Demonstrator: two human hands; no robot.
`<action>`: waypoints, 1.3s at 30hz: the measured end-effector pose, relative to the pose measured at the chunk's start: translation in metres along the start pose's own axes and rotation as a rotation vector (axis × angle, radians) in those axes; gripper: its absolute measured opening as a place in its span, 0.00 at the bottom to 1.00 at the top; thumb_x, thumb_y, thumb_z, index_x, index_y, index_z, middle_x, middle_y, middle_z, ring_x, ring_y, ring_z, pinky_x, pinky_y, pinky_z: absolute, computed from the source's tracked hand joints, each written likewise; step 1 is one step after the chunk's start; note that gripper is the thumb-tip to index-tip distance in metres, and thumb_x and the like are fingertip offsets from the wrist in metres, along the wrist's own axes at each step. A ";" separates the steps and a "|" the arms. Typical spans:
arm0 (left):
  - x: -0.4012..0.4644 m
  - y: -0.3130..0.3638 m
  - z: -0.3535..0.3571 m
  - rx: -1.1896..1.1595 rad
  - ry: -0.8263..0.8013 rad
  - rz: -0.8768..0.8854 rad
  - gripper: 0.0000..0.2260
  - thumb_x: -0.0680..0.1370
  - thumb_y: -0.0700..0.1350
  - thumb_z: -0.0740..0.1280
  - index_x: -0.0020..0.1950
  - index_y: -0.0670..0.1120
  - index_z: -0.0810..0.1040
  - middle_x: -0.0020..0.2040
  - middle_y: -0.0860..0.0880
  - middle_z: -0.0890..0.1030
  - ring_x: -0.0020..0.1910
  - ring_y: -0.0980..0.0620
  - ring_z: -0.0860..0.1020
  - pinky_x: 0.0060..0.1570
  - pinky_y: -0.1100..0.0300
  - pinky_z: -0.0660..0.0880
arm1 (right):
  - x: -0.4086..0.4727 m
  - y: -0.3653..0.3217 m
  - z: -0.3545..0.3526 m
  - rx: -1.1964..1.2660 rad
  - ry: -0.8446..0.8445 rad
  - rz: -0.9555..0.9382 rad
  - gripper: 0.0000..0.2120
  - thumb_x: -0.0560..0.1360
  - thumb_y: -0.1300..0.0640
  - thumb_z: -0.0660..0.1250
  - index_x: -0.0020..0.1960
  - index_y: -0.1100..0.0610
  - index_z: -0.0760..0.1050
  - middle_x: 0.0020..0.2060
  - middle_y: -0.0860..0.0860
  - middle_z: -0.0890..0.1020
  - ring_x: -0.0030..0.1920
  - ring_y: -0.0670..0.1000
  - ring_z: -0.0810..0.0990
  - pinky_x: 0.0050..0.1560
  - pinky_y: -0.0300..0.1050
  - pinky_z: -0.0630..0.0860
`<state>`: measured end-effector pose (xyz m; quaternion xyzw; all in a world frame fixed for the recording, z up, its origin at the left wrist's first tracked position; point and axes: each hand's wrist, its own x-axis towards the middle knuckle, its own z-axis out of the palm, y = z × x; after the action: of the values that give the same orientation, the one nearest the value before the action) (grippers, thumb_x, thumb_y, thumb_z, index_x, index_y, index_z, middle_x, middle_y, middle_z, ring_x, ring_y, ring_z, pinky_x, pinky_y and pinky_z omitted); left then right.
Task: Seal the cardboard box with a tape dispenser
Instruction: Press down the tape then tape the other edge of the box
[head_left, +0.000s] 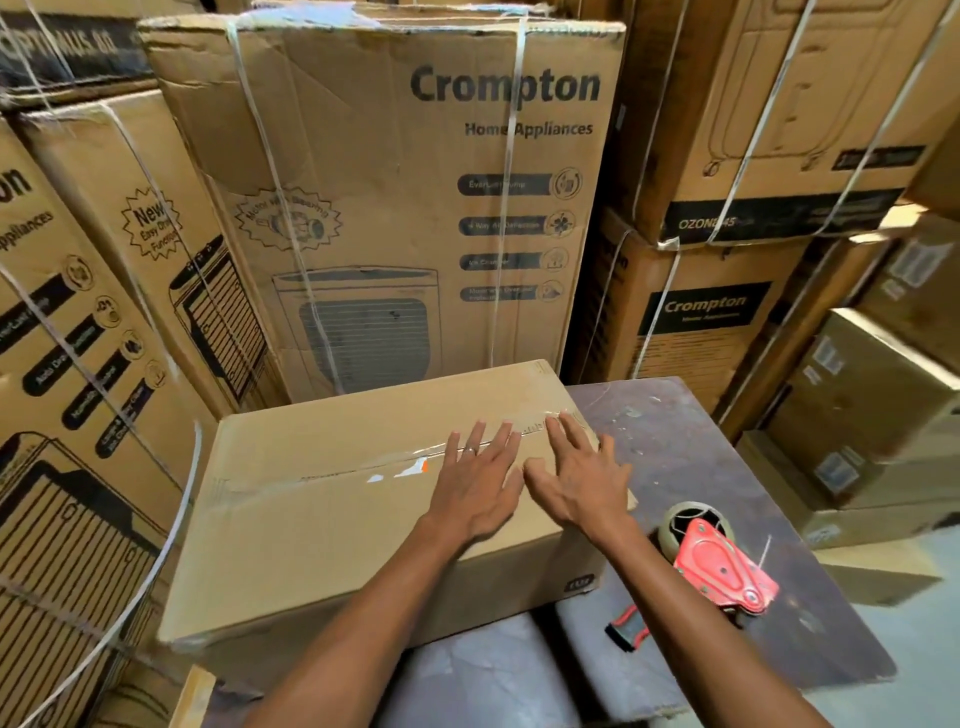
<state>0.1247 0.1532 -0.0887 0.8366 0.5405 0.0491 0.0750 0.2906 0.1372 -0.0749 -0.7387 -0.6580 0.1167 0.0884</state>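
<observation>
Cardboard box (332, 525), left hand (475, 486), right hand (582, 480) flat, grips empty; "Crompton" carton (395, 156) behind

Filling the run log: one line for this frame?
left hand: flat on box seam | right hand: flat on seam tape | tape dispenser: on table, unheld

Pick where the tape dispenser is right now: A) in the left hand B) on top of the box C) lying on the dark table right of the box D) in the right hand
C: the red tape dispenser lies on the dark table to the right of the cardboard box, while the left hand and right hand both press flat on the box's top.
</observation>
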 end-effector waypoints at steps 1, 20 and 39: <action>0.000 -0.001 0.001 0.001 0.003 -0.001 0.27 0.85 0.57 0.46 0.83 0.52 0.48 0.83 0.55 0.47 0.82 0.46 0.44 0.79 0.42 0.39 | 0.000 -0.002 0.000 0.029 0.007 0.021 0.35 0.78 0.36 0.51 0.84 0.42 0.52 0.84 0.42 0.53 0.78 0.64 0.59 0.70 0.67 0.65; -0.001 0.002 0.003 -0.132 0.133 -0.063 0.29 0.79 0.58 0.50 0.81 0.54 0.61 0.82 0.56 0.58 0.82 0.48 0.52 0.79 0.45 0.45 | -0.028 0.094 0.037 1.331 -0.061 0.606 0.17 0.82 0.54 0.60 0.38 0.57 0.78 0.25 0.47 0.82 0.25 0.44 0.78 0.26 0.35 0.74; -0.011 0.006 0.005 -0.150 0.150 -0.047 0.29 0.79 0.58 0.50 0.80 0.52 0.64 0.82 0.53 0.59 0.81 0.47 0.54 0.79 0.44 0.46 | -0.067 0.153 0.149 0.940 0.109 0.998 0.12 0.62 0.58 0.76 0.39 0.63 0.76 0.44 0.64 0.83 0.44 0.63 0.83 0.46 0.54 0.81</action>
<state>0.1262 0.1400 -0.0921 0.8098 0.5587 0.1500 0.0977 0.3863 0.0493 -0.2573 -0.8413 -0.1133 0.3792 0.3682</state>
